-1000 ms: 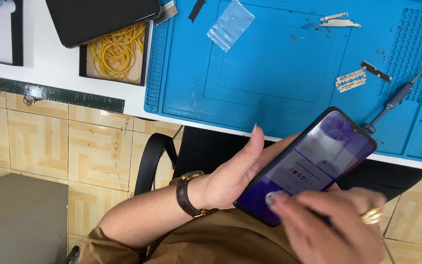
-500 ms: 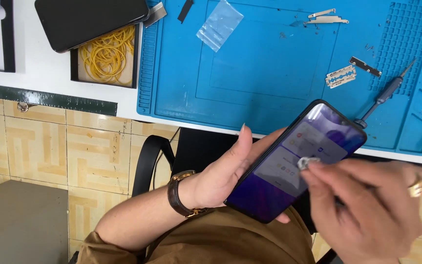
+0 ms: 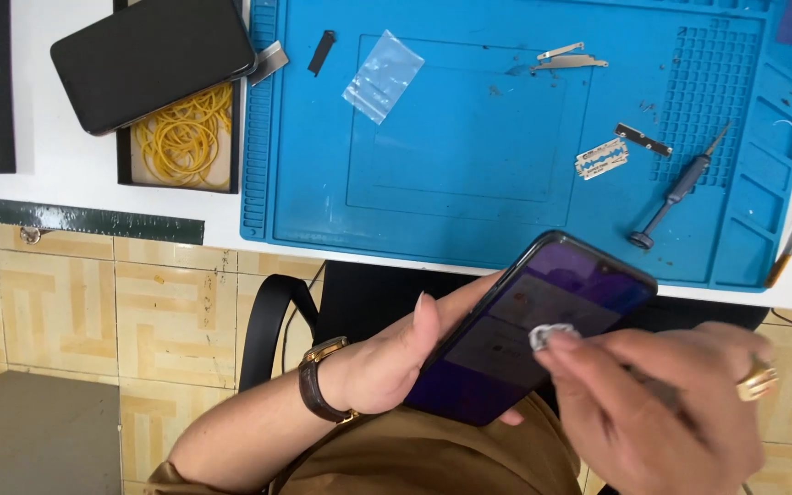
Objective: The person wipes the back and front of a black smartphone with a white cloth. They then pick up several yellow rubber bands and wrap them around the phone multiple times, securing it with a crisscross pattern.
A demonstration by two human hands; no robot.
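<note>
The right hand [image 3: 662, 412] has its fingertips [image 3: 556, 346] bunched narrow, pressed onto the lit screen of a phone [image 3: 524, 330]. They seem to pinch a small pale thing against the glass, too blurred to name. A ring [image 3: 755, 380] sits on one finger of that hand. The left hand [image 3: 387, 362] cradles the phone from below, fingers curled round its edge and back, thumb lying along the near side. A watch [image 3: 318, 390] with a brown strap is on that wrist. The phone is held tilted in the air over the lap, just in front of the table edge and touching nothing but the two hands.

To my eye the work in hand is on the phone's face, either tapping through it or working something at the glass. The next move calls for the left hand to keep the phone steady while the right fingertips work with small, light touches, since the phone has no support under it.

Beyond the hands lies a blue mat [image 3: 469, 202] on the table, with a small screwdriver [image 3: 680, 188], a razor blade [image 3: 601, 158], tweezers [image 3: 566, 57] and a little clear bag [image 3: 383, 75] on it. To the left, a second phone [image 3: 153, 57], dark, rests across a black tray of yellow rubber bands [image 3: 181, 137].
</note>
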